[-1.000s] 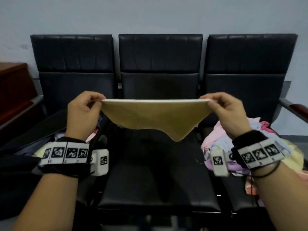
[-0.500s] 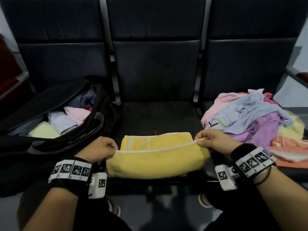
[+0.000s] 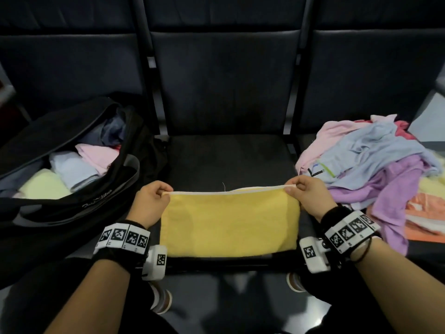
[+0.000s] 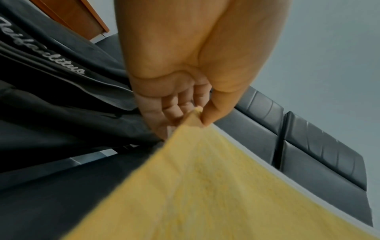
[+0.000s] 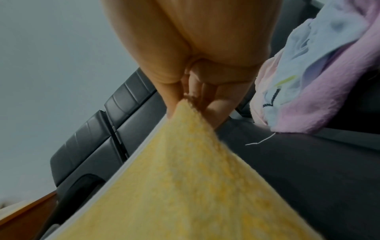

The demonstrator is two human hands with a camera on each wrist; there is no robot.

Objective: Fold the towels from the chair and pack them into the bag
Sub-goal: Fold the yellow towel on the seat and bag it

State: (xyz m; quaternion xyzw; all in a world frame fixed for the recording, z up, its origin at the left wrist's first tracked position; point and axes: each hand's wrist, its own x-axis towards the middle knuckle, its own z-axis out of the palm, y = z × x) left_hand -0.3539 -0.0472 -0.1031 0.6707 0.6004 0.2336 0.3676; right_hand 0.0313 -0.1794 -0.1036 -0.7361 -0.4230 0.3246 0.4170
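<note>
Stretching between both hands' fingers (image 3: 166,189), yellow towel (image 3: 228,225) drapes over seat (image 3: 228,160).

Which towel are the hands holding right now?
The yellow towel on the middle seat. The left hand and right hand pinch its corners; the other towels lie untouched.

Three black padded chairs (image 3: 224,88) stand side by side in a row, joined by dark metal bars. Their backs are tall and their seats are flat and smooth. Behind them is a plain pale grey wall (image 4: 329,48). A brown wooden piece of furniture (image 4: 82,16) stands off to the left. The floor (image 3: 228,307) below is dark, and the light is dim.
</note>
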